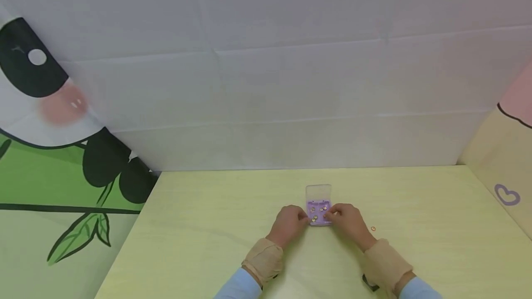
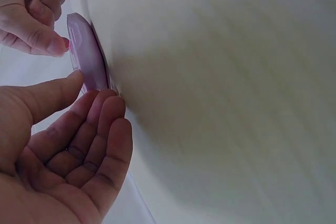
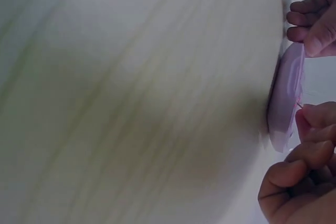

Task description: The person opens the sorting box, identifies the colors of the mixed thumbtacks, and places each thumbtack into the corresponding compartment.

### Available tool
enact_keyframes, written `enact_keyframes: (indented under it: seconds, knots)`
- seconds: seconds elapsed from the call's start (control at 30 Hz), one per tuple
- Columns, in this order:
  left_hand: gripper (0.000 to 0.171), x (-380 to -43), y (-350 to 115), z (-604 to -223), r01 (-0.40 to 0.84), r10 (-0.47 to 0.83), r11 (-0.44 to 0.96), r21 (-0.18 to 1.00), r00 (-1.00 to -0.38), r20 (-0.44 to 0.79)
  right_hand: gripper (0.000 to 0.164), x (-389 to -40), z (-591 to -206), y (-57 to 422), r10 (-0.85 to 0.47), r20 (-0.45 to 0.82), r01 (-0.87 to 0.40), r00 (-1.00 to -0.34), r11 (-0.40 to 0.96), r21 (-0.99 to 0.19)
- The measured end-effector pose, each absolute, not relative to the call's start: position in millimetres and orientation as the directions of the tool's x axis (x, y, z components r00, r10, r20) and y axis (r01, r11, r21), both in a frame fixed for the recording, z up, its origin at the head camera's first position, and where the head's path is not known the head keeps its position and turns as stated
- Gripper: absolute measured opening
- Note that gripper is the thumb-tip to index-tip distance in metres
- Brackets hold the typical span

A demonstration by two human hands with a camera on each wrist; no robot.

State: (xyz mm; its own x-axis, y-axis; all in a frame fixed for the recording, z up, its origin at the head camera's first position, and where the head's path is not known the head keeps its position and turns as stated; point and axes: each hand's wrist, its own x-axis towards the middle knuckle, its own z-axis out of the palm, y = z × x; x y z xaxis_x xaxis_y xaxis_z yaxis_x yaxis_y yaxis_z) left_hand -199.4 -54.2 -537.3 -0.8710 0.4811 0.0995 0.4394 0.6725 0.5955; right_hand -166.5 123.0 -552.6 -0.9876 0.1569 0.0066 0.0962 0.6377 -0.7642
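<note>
A small purple box (image 1: 319,224) lies on the table with its clear lid (image 1: 318,192) raised at the back. Several small gold-coloured pieces (image 1: 314,218) sit inside it. My left hand (image 1: 289,224) holds the box's left edge between thumb and fingers, as the left wrist view shows with the purple side (image 2: 88,51) at the fingertips. Over the right part of the box, my right hand (image 1: 351,223) pinches a tiny reddish piece (image 2: 66,43) between thumb and forefinger. Its other fingers are curled in the right wrist view.
One small reddish-gold piece (image 1: 373,228) lies on the pale yellow table (image 1: 208,225), right of my right hand. A white sheet wall (image 1: 266,82) rises behind the table. Printed panels stand at both sides.
</note>
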Motion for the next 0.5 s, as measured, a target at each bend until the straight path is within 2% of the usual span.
enact_keyframes:
  seconds: [0.5]
  knots:
    - [0.016,-199.2,-54.0,-534.6,0.45,0.485,0.674,0.586,-0.868,0.108,0.013,-169.7,-554.9,114.9,0.129,0.085,0.036,-0.988,0.726,-0.687]
